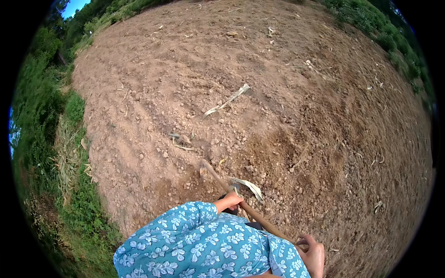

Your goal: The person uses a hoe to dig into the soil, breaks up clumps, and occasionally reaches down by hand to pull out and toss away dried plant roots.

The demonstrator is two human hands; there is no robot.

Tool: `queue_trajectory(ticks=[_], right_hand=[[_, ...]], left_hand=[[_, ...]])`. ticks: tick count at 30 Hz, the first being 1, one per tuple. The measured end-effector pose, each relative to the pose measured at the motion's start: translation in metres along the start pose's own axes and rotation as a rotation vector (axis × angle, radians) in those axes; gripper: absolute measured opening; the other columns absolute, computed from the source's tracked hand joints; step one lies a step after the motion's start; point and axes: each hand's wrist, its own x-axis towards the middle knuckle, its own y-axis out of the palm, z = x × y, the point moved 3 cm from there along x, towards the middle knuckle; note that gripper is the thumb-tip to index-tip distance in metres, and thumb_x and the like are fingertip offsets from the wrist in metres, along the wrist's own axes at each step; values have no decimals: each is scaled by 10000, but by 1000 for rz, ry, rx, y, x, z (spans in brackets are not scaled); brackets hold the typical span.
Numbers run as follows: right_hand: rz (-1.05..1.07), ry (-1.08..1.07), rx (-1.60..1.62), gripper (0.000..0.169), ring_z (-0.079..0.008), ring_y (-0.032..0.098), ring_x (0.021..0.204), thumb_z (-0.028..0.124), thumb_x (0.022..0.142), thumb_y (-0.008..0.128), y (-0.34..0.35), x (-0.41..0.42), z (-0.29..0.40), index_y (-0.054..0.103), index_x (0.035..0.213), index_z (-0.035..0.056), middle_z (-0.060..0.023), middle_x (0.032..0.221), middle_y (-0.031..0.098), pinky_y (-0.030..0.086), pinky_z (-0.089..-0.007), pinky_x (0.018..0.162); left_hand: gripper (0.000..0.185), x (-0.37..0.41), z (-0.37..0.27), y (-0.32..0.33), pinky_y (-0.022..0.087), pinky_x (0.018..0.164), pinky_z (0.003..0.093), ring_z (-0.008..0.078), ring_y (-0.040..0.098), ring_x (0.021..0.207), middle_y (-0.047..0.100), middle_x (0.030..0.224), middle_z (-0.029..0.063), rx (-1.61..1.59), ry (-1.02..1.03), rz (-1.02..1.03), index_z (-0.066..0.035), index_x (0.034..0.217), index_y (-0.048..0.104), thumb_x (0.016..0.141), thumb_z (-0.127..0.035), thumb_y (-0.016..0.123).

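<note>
A long wooden handle (260, 219) runs slantwise in front of my body, its far end (204, 163) down at the loose soil. It looks like a hoe, but dirt and blur obscure the head. My left hand (232, 200) is wrapped around the middle of the handle, close to my waist. Farther back, my right hand (312, 254) curls loosely at the handle's near end, its grip partly hidden by the patterned blue shirt (205, 243). Just beyond my left hand lies a pale dry husk or leaf (251, 187), beside a dark shoe (235, 187).
Cloddy brown soil (156, 97) spreads ahead, darker on the right (278, 149). A long dry stalk or leaf (227, 100) and smaller plant scraps (180, 140) lie on it. Green plants (41, 114) border the left side, with dry stalks (67, 160) among them; shrubs (382, 34) edge the far right.
</note>
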Motion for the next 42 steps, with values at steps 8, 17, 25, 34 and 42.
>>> queue_trajectory(ticks=[8,17,25,34,42], right_hand=[[-19,-146,69,362,-212,605,568,175,625,670,62,48,-45,560,941,35,-97,744,630,472,-298,542],[-173,31,88,348,-216,605,585,246,641,667,89,40,-32,563,924,74,-58,716,629,467,-308,592],[-105,6,22,345,-213,609,587,231,651,654,75,44,-36,561,946,77,-49,716,632,468,-305,602],[-91,-7,59,363,-192,612,568,160,608,681,61,29,-54,567,932,42,-89,700,627,471,-282,536],[161,181,6,405,-221,609,588,154,593,703,11,-52,-58,550,954,53,-99,724,622,474,-298,553]], left_hand=[[696,-170,-352,-175,318,862,387,305,397,1032,319,1180,159,1062,998,-906,-151,1322,61,786,-277,487],[808,-300,-321,-598,323,922,428,339,315,1175,209,1323,209,400,699,-2034,-155,1329,47,739,-386,548],[855,-185,-234,-527,282,948,436,353,287,1190,203,1317,233,437,447,-1775,-137,1329,12,727,-375,571],[880,-47,-102,-222,348,912,352,344,420,1088,388,1188,274,271,239,-715,58,1286,70,701,-353,582],[422,-23,66,40,474,482,369,228,563,607,522,774,110,-675,-240,-81,5,881,517,720,-370,621]])
